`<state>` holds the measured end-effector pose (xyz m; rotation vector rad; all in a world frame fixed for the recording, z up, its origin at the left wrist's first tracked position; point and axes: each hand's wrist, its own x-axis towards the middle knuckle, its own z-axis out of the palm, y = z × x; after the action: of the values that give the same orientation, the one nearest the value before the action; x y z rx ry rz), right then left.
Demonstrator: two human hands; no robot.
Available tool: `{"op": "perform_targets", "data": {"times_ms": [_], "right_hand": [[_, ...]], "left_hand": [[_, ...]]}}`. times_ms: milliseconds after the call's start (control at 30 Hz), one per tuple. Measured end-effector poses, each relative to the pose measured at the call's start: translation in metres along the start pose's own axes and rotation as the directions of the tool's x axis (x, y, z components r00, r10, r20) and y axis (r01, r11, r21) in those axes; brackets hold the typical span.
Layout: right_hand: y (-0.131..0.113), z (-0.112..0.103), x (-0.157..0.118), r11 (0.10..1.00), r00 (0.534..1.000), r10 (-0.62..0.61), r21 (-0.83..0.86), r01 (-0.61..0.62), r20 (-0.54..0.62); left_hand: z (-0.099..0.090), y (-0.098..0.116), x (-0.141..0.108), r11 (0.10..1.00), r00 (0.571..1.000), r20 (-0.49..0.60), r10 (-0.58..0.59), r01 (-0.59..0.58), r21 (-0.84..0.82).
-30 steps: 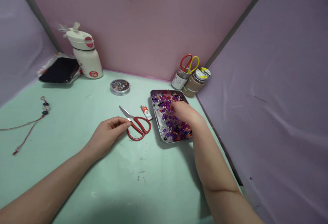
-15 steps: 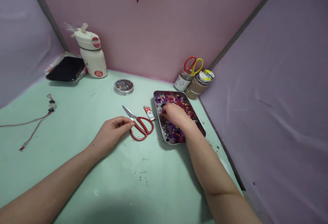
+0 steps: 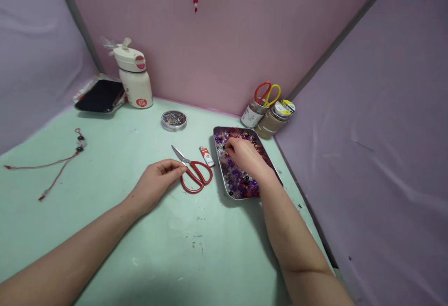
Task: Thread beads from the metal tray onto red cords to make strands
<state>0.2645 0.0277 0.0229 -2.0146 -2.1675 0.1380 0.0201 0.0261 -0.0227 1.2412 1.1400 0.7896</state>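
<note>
My left hand (image 3: 156, 182) rests on the table with thumb and forefinger pinched together, the fingertips over a handle of the red-handled scissors (image 3: 192, 178). Whatever the pinch holds is too small to make out. My right hand (image 3: 244, 155) is over the metal tray (image 3: 221, 177), its fingers curled down at the beads (image 3: 241, 182), which are purple, clear, red, orange and black. Its fingertips are partly hidden, so I cannot see whether a bead is between them. A red and white lighter (image 3: 207, 156) lies between the scissors and the tray.
At the back left stand a white bottle (image 3: 137, 86) and a tray with a black panel (image 3: 101, 96). A round clear case (image 3: 174, 120) lies mid-table. Two jars, one holding scissors (image 3: 254, 114), are behind the bead tray. A beaded red cord (image 3: 80, 143) lies left.
The whole view has shifted, so things appear a little further right and lower. My right hand has moved slightly towards the back of the tray; my left hand keeps its pinch by the scissors.
</note>
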Motion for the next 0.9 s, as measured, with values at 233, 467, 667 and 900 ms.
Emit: {"op": "perform_targets", "data": {"times_ms": [233,467,667,900], "right_hand": [[-0.040,-0.004,-0.011,0.673,0.999,0.025,0.739,0.004,-0.028],[-0.067,0.020,-0.013,0.216,0.976,0.015,0.952,-0.215,0.217],[-0.067,0.030,-0.012,0.048,0.957,-0.002,0.956,-0.288,0.289],[-0.070,0.032,-0.013,0.024,0.948,-0.006,0.948,-0.318,0.318]], "left_hand": [[0.000,-0.002,0.001,0.997,0.996,-0.072,0.043,-0.048,-0.068],[-0.004,0.000,-0.003,0.982,0.969,-0.163,0.184,-0.190,-0.023],[-0.003,0.000,-0.007,0.953,0.936,-0.177,0.303,-0.296,0.067],[-0.003,-0.004,-0.007,0.937,0.923,-0.176,0.343,-0.322,0.136]]}}
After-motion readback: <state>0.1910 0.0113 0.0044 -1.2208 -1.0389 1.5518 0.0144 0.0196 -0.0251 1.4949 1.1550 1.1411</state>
